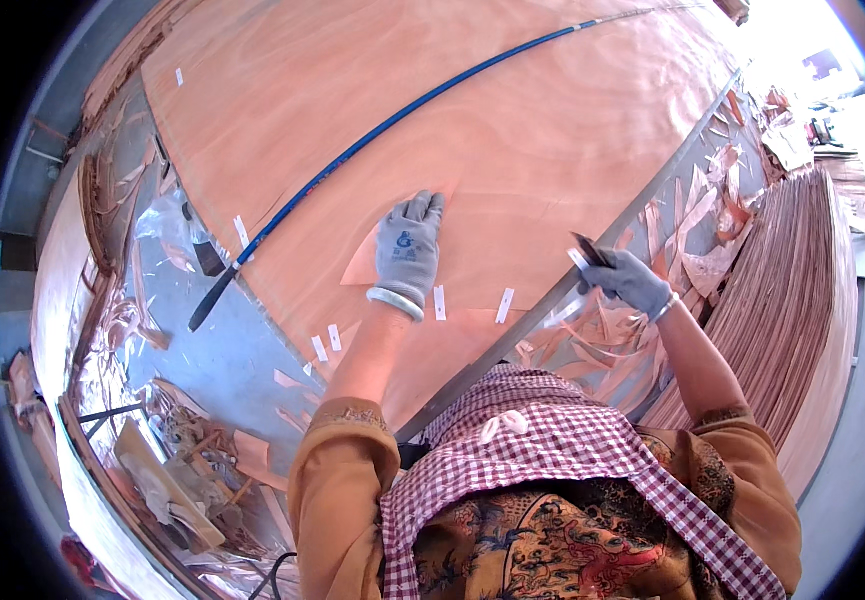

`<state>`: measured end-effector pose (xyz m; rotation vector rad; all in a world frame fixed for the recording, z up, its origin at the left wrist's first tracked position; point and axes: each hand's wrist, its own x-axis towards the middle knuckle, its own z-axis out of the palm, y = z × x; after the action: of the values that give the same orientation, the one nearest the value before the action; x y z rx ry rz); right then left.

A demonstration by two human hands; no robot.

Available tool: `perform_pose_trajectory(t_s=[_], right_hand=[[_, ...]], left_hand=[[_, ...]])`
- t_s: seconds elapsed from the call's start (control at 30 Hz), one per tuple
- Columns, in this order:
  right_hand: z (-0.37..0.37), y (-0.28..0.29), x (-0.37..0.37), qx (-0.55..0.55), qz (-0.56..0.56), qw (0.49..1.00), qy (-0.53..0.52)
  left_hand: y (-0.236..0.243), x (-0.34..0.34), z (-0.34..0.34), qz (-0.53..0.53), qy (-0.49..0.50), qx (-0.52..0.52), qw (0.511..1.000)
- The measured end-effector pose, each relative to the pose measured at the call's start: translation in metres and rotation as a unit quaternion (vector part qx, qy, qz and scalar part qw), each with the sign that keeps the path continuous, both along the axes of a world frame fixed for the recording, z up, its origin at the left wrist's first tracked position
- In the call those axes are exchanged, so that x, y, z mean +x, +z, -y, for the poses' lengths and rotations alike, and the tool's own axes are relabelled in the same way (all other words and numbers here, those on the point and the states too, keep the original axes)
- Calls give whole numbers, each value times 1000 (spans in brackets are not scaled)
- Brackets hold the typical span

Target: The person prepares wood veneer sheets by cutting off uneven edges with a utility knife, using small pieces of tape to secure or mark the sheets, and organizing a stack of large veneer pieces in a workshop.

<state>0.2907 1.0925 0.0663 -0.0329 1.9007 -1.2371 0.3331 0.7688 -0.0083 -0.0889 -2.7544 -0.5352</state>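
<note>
My left hand (409,255), in a grey coated glove, lies flat on a large sheet of reddish wood veneer (552,130). Its fingers are stretched out, and a loose-edged veneer patch (360,265) shows beside it. Off the sheet's right edge, my gloved right hand (632,282) is closed on a dark, flat, blade-like tool (590,250). A small white strip (578,260) shows at those fingers; whether it is held cannot be made out. Short white tape pieces (439,303) stick to the veneer near my left wrist, with another tape piece (504,306) farther right.
A long blue rod (422,98) with a black handle (214,298) lies bent across the sheet. On the right stands a tall stack of veneer (777,290). Veneer scraps (697,225) litter that side, and more offcuts (187,440) lie at lower left.
</note>
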Motion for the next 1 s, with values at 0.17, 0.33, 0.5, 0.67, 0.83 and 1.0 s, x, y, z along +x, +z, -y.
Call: perform_pose_trajectory(t_s=[0.17,0.33,0.5,0.67,0.83,1.0], right_hand=[[75,-2,-54,-37,-71,992,102],[154,-16,-77,-125,4,990,58],[178,-34,-91,-78,-38,992,92],[185,-49,-96,-12,-52,995,82],[182,-43,-94,43,-125,986,106],[158,-28,-88,96,-81,985,117]], left_hand=[[-16,-9,0,3,-10,-73,997],[-23,-9,2,42,-12,-124,991],[-12,-8,0,45,-29,-44,998],[-13,-9,1,24,-17,-36,999],[8,-25,-4,139,-39,-104,984],[18,-33,-7,222,-33,-116,968]])
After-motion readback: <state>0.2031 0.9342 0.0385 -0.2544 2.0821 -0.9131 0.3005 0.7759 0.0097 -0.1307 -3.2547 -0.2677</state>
